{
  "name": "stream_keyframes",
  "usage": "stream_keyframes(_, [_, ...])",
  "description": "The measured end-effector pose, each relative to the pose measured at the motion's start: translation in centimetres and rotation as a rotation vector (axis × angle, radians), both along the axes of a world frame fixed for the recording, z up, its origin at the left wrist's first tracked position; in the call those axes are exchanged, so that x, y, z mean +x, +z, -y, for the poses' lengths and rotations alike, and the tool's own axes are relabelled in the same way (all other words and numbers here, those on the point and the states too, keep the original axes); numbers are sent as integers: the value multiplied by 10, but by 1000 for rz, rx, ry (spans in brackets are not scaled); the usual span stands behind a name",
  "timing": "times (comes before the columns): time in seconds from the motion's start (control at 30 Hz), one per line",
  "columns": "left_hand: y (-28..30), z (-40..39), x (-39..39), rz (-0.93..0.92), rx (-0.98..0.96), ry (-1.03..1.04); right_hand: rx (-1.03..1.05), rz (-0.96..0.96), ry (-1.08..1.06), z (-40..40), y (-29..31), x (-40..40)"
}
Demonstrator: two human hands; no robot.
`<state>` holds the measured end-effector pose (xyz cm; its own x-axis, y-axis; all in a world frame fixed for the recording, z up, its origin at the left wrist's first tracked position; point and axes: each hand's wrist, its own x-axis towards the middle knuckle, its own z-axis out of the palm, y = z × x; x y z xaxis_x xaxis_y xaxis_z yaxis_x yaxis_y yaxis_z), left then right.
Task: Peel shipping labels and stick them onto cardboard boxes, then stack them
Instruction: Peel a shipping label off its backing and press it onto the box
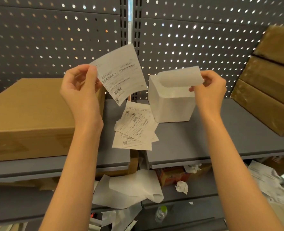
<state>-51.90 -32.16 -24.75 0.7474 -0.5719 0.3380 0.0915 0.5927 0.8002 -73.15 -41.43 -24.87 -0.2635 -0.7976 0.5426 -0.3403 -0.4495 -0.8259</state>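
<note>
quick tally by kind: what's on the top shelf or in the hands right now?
Cardboard boxes: 3, one at left, two stacked at right
White box: 1
Peeled label, left hand: 1
Backing sheet, right hand: 1
Loose-label pile: 1, count unclear
Total: 7

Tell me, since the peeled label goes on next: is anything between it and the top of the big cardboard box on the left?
Nothing visible is. The left hand pinches the peeled label in the air just right of the cardboard box, whose top is bare. The right hand holds the backing paper off to the other side.
</note>
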Motion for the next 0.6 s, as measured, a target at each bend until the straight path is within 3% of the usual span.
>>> stream_keyframes(0.3, [2,23,-22,46,62,-49,116,-170,-234,48,8,-1])
stream_keyframes(0.6, [4,31,-30,56,65,-46,155,-252,14,60,-11,-4])
